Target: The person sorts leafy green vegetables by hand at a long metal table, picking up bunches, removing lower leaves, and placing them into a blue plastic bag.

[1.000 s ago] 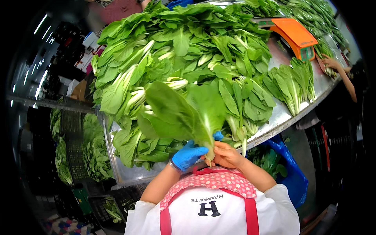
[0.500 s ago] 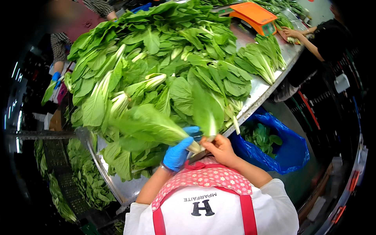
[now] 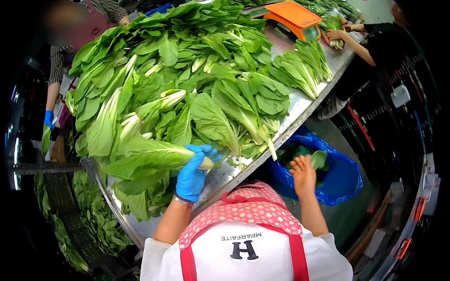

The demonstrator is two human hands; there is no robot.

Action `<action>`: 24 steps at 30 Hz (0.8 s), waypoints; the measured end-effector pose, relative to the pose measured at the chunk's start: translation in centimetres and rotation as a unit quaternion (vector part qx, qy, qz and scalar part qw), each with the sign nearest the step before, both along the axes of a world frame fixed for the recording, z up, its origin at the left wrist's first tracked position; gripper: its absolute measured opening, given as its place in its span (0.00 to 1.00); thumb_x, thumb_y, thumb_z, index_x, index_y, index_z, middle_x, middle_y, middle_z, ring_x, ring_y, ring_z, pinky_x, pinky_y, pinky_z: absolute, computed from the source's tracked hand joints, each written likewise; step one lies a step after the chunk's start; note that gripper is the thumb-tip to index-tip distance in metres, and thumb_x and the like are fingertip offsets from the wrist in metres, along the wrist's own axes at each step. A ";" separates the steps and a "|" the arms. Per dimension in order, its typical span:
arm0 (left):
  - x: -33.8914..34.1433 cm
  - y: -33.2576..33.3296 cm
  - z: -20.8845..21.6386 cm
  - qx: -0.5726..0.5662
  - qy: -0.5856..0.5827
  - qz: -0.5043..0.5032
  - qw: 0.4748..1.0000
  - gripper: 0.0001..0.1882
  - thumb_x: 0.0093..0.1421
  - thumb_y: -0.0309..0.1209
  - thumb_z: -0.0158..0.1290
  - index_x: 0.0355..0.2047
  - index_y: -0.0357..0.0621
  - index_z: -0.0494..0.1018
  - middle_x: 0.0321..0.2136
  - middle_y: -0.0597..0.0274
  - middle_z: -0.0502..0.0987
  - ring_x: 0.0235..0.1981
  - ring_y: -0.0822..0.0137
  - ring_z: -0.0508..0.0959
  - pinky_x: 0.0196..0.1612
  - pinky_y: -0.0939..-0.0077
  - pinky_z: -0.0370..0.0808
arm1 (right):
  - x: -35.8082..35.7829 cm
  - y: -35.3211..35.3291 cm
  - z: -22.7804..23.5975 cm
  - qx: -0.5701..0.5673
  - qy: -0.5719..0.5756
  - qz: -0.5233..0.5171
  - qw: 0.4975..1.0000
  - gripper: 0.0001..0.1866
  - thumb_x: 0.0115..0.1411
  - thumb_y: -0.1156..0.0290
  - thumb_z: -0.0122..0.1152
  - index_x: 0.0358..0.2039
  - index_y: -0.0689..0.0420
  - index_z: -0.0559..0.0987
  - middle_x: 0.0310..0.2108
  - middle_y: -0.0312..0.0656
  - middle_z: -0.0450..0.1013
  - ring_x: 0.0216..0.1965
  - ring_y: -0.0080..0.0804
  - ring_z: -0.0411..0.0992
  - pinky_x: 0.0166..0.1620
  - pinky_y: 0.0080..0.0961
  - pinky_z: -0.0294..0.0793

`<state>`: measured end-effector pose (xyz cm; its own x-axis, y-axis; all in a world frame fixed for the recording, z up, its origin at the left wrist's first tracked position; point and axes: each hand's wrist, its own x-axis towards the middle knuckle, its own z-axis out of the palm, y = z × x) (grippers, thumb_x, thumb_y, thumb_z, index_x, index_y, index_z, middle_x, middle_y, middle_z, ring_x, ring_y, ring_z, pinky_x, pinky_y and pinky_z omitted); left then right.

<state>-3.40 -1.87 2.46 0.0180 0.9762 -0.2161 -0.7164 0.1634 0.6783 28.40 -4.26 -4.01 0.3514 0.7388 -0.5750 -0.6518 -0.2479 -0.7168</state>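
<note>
My left hand (image 3: pixel 191 175), in a blue glove, is closed around the pale base of a head of bok choy (image 3: pixel 150 157); its broad green leaves reach out to the left. Bare and with fingers stretched out, my right hand (image 3: pixel 303 177) is over the blue plastic bag (image 3: pixel 344 187) beside the table. A loose green leaf (image 3: pixel 320 159) shows just past those fingers, over the bag. Whether it touches them I cannot tell. A large heap of bok choy (image 3: pixel 206 112) covers much of the metal table (image 3: pixel 295 119) in front of me.
An orange scale (image 3: pixel 295 18) stands at the far right of the table, beyond a smaller bunch of greens (image 3: pixel 302 70). One co-worker (image 3: pixel 375 44) handles greens at the right; another (image 3: pixel 56 70) stands at the far left. Crates of greens (image 3: pixel 101 215) are at the lower left.
My right hand has left the head of bok choy and moved right, over the blue bag, its fingers opening. My left hand has shifted a little left, still holding the bok choy.
</note>
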 end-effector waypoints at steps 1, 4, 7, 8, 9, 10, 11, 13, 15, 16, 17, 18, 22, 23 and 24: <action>0.2 -0.2 -0.1 0.002 0.004 0.002 1.000 0.06 0.61 0.30 0.49 0.38 0.47 0.68 0.38 0.58 0.73 0.44 0.60 0.74 0.51 0.53 0.71 | -1.7 0.0 -0.5 0.076 -0.109 0.112 0.985 0.20 0.62 0.61 0.54 0.46 0.64 0.70 0.38 0.45 0.71 0.37 0.32 0.73 0.33 0.24 0.73; 0.8 -0.6 0.0 -0.014 0.017 0.011 1.000 0.05 0.60 0.29 0.49 0.37 0.47 0.68 0.36 0.58 0.73 0.43 0.60 0.74 0.53 0.54 0.69 | -8.1 3.0 -1.5 0.182 -0.328 0.368 0.851 0.17 0.55 0.64 0.63 0.39 0.62 0.76 0.38 0.43 0.73 0.35 0.31 0.74 0.34 0.23 0.73; 0.6 -1.3 0.2 -0.038 0.036 0.035 0.998 0.05 0.59 0.29 0.50 0.35 0.46 0.67 0.33 0.60 0.72 0.39 0.62 0.73 0.50 0.58 0.70 | -12.6 6.9 -1.2 0.251 -0.624 0.348 0.653 0.16 0.48 0.63 0.66 0.33 0.61 0.75 0.30 0.46 0.70 0.35 0.44 0.69 0.38 0.35 0.69; 0.4 -1.6 0.3 -0.038 0.040 0.045 0.997 0.05 0.58 0.29 0.51 0.35 0.46 0.67 0.32 0.58 0.73 0.39 0.62 0.74 0.49 0.62 0.70 | -13.3 7.7 -0.8 0.267 -0.680 0.327 0.599 0.15 0.48 0.64 0.65 0.31 0.61 0.75 0.29 0.45 0.69 0.34 0.45 0.69 0.38 0.35 0.68; 0.2 -1.9 0.3 -0.029 0.043 0.056 0.997 0.05 0.58 0.28 0.51 0.34 0.46 0.67 0.32 0.57 0.74 0.39 0.62 0.74 0.47 0.66 0.70 | -13.5 8.0 -0.1 0.267 -0.650 0.340 0.626 0.14 0.48 0.66 0.65 0.31 0.62 0.75 0.27 0.45 0.67 0.30 0.41 0.68 0.34 0.33 0.68; 0.0 -2.2 0.4 -0.011 0.044 0.067 0.997 0.05 0.58 0.28 0.51 0.34 0.45 0.67 0.32 0.56 0.75 0.39 0.62 0.75 0.46 0.69 0.69 | -13.4 8.4 0.5 0.220 -0.618 0.378 0.653 0.13 0.48 0.68 0.65 0.30 0.63 0.75 0.24 0.44 0.66 0.26 0.38 0.67 0.31 0.30 0.67; -0.1 -2.5 0.3 -0.010 0.052 0.080 0.995 0.04 0.57 0.28 0.50 0.33 0.45 0.67 0.31 0.55 0.74 0.38 0.63 0.75 0.46 0.70 0.69 | -13.0 8.2 1.2 0.178 -0.503 0.396 0.748 0.12 0.51 0.69 0.63 0.31 0.64 0.76 0.24 0.41 0.66 0.26 0.30 0.67 0.31 0.25 0.66; -0.2 -3.0 0.1 -0.025 0.056 0.088 0.994 0.05 0.57 0.28 0.51 0.33 0.44 0.67 0.31 0.55 0.75 0.37 0.63 0.75 0.46 0.70 0.69 | -12.0 7.8 2.6 0.225 -0.311 0.373 0.845 0.11 0.55 0.70 0.59 0.35 0.64 0.76 0.28 0.36 0.70 0.29 0.22 0.67 0.33 0.19 0.66; -0.1 -3.2 -0.2 -0.036 0.054 0.083 0.994 0.05 0.58 0.28 0.51 0.33 0.44 0.67 0.30 0.56 0.75 0.37 0.63 0.75 0.46 0.70 0.69 | -11.3 7.7 3.5 0.229 -0.147 0.325 0.906 0.11 0.58 0.69 0.56 0.36 0.63 0.75 0.31 0.34 0.71 0.32 0.19 0.67 0.35 0.18 0.67; 0.0 -3.2 -0.3 -0.043 0.052 0.073 0.995 0.05 0.58 0.28 0.51 0.33 0.44 0.67 0.30 0.56 0.75 0.37 0.63 0.75 0.46 0.70 0.69 | -11.2 7.9 3.6 0.210 -0.121 0.337 0.910 0.11 0.58 0.68 0.56 0.36 0.63 0.75 0.31 0.35 0.71 0.32 0.20 0.67 0.36 0.19 0.68; 0.1 -3.1 -0.4 -0.036 0.052 0.061 0.996 0.05 0.58 0.28 0.51 0.33 0.44 0.67 0.30 0.56 0.74 0.37 0.63 0.75 0.45 0.70 0.69 | -11.3 8.2 3.7 0.192 -0.096 0.345 0.914 0.11 0.58 0.68 0.56 0.36 0.63 0.74 0.31 0.36 0.71 0.32 0.20 0.68 0.36 0.19 0.68; 0.2 -3.0 -0.4 -0.034 0.054 0.052 0.997 0.05 0.58 0.28 0.51 0.33 0.44 0.67 0.30 0.56 0.74 0.37 0.64 0.75 0.45 0.70 0.69 | -11.4 8.7 3.6 0.172 -0.068 0.339 0.923 0.11 0.59 0.67 0.56 0.35 0.63 0.74 0.31 0.36 0.72 0.32 0.21 0.68 0.37 0.19 0.69; 0.2 -2.5 -0.1 -0.014 0.042 0.035 0.998 0.06 0.58 0.29 0.51 0.34 0.44 0.67 0.30 0.56 0.74 0.36 0.64 0.74 0.45 0.71 0.70 | -11.4 8.9 3.3 0.186 0.053 0.370 0.909 0.15 0.62 0.64 0.51 0.39 0.65 0.71 0.35 0.42 0.72 0.35 0.28 0.71 0.41 0.26 0.72; 0.1 -2.3 0.0 -0.003 0.037 0.035 0.999 0.06 0.58 0.29 0.51 0.35 0.44 0.67 0.30 0.56 0.74 0.36 0.64 0.74 0.44 0.71 0.70 | -11.2 8.7 3.2 0.195 0.064 0.370 0.906 0.16 0.62 0.64 0.50 0.41 0.66 0.70 0.38 0.46 0.72 0.36 0.29 0.70 0.40 0.27 0.72; 0.1 -2.1 0.3 -0.016 0.027 0.028 0.999 0.06 0.57 0.28 0.51 0.35 0.44 0.67 0.30 0.56 0.74 0.37 0.64 0.75 0.44 0.70 0.70 | -10.8 8.5 3.2 0.208 0.083 0.382 0.896 0.18 0.62 0.65 0.49 0.44 0.68 0.70 0.41 0.49 0.71 0.37 0.31 0.70 0.39 0.28 0.71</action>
